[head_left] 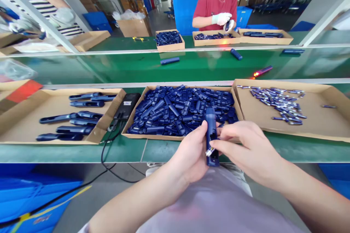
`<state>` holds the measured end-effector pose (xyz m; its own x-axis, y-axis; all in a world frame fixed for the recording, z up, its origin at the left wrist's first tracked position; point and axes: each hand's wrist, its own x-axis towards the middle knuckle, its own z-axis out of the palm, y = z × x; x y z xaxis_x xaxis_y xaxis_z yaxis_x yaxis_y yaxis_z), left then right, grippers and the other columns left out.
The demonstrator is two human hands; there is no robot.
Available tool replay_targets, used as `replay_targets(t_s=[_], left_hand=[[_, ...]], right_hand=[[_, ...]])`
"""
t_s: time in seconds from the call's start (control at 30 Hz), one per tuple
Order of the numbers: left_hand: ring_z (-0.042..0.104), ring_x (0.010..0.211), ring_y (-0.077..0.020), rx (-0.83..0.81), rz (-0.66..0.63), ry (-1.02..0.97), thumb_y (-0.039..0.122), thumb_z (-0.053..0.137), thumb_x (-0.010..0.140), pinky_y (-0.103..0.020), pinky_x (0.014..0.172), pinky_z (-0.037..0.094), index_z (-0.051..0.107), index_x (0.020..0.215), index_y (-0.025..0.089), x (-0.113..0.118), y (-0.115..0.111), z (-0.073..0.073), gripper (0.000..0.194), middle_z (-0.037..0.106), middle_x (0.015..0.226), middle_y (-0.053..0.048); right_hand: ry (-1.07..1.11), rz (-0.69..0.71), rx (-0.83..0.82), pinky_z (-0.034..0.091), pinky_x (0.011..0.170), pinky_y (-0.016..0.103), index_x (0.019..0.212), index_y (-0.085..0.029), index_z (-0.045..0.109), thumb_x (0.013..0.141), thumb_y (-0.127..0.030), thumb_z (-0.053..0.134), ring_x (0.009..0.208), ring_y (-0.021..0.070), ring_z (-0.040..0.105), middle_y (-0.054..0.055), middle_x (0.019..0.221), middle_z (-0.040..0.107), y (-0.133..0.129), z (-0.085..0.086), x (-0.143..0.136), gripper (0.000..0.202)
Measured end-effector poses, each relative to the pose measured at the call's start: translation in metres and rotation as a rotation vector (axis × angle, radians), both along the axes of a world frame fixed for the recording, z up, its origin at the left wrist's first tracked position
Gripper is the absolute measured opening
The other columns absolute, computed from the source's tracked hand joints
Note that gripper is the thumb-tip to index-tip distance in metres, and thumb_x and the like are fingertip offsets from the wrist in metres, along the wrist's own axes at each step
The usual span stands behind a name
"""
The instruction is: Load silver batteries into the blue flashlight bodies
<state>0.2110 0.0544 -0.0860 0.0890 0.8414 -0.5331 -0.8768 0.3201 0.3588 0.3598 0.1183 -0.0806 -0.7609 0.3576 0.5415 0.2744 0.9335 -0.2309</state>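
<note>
The left hand [191, 153] grips a blue casing [210, 120] held upright at the front edge of the green table [158, 150], before the right part of the middle tray [153, 137]; the right hand [251, 147] pinches a small metallic part [209, 151] between its fingertips, at the casing's open side; the step in hand looks like fitting this 1 part to that opening, though how far it is seated cannot be told; such a move calls for a steady left grip and fine alignment by the right fingertips. Of 3 cardboard trays along the table's front half, the middle tray is heaped with small blue pieces [175, 111]; the left tray [16, 116] has long blue shells [58, 118] toward its right edge; the right tray [322, 125] has slim metallic parts [287, 105] scattered from its back-left corner to its middle, with 1 near its right edge; a black device [128, 103] with cables leans between the left and middle trays.
</note>
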Motion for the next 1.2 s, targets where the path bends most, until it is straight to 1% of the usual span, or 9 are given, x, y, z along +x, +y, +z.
replay_targets(t_s=[0.1,0.2,0.4,0.6,0.77,0.87,0.97,1.03,1.2], left_hand=[[0.055,0.063,-0.0089,-0.036,-0.004,-0.062,0.037,0.047,0.098,-0.018,0.058,0.042,0.068,0.095,0.010,0.001,0.000,0.002,0.034,0.066,0.088,-0.008],[0.054,0.062,-0.0074,-0.039,0.016,-0.097,0.035,0.047,0.098,-0.017,0.056,0.041,0.068,0.095,0.010,0.001,0.000,0.000,0.033,0.066,0.089,-0.007],[0.062,0.070,-0.0136,0.001,0.000,-0.021,0.040,0.045,0.098,-0.022,0.056,0.046,0.068,0.095,0.012,-0.002,0.000,-0.005,0.035,0.068,0.091,-0.008],[0.067,0.092,-0.0197,0.025,0.045,-0.010,0.040,0.046,0.097,-0.029,0.078,0.053,0.066,0.096,0.012,-0.001,0.001,-0.009,0.034,0.068,0.099,-0.011],[0.067,0.092,-0.0185,-0.002,0.055,-0.002,0.042,0.041,0.099,-0.026,0.076,0.054,0.066,0.093,0.010,-0.001,0.002,-0.008,0.041,0.069,0.101,-0.013],[0.067,0.092,-0.0179,-0.009,0.131,0.007,0.038,0.041,0.100,-0.026,0.079,0.054,0.066,0.096,0.012,-0.002,0.003,-0.005,0.037,0.069,0.098,-0.011],[0.068,0.087,-0.0168,-0.031,0.232,0.071,0.035,0.045,0.099,-0.027,0.080,0.055,0.065,0.099,0.012,-0.004,0.003,-0.003,0.030,0.069,0.098,-0.009],[0.067,0.085,-0.0167,-0.070,0.265,0.119,0.035,0.047,0.098,-0.027,0.077,0.056,0.065,0.101,0.012,-0.004,0.004,-0.005,0.029,0.068,0.101,-0.009],[0.067,0.080,-0.0164,-0.105,0.228,0.149,0.035,0.048,0.097,-0.025,0.065,0.056,0.066,0.100,0.011,-0.004,0.003,-0.008,0.030,0.068,0.098,-0.010]], right_hand=[[-0.003,0.161,0.165,0.050,0.085,0.029,0.100,-0.020,0.070,0.101,-0.017,0.040,0.090,0.0161,0.060,0.001,0.096,0.070,0.001,0.005,-0.004,0.029],[-0.040,0.167,0.236,0.049,0.088,0.032,0.099,-0.015,0.070,0.099,-0.010,0.037,0.092,0.0182,0.058,0.004,0.097,0.070,-0.003,0.004,-0.005,0.033],[-0.069,0.065,0.148,0.045,0.093,0.038,0.116,-0.011,0.066,0.099,-0.017,0.046,0.107,0.0214,0.058,0.005,0.111,0.069,-0.015,-0.010,-0.001,0.026],[0.141,-0.024,-0.009,0.049,0.091,0.031,0.108,-0.014,0.066,0.094,-0.015,0.058,0.100,0.0166,0.059,0.004,0.107,0.071,-0.022,-0.017,-0.004,0.017],[0.200,-0.080,-0.106,0.050,0.088,0.029,0.103,-0.016,0.069,0.093,-0.015,0.059,0.096,0.0160,0.056,0.002,0.098,0.070,-0.027,-0.019,-0.010,0.015],[0.118,-0.005,-0.122,0.045,0.103,0.037,0.114,-0.015,0.068,0.099,-0.024,0.050,0.119,0.0215,0.049,0.006,0.120,0.065,-0.027,-0.024,-0.007,0.025],[0.009,0.028,-0.153,0.031,0.114,0.054,0.129,-0.011,0.061,0.102,-0.033,0.040,0.143,0.0315,0.023,0.012,0.151,0.038,-0.028,-0.029,-0.003,0.040],[-0.050,0.032,-0.157,0.030,0.114,0.057,0.131,-0.012,0.060,0.102,-0.037,0.038,0.146,0.0333,0.013,0.013,0.156,0.027,-0.029,-0.028,-0.005,0.044],[-0.124,0.090,-0.042,0.035,0.114,0.048,0.123,-0.012,0.064,0.101,-0.034,0.042,0.146,0.0295,0.020,0.010,0.154,0.035,-0.022,-0.016,-0.010,0.038]])
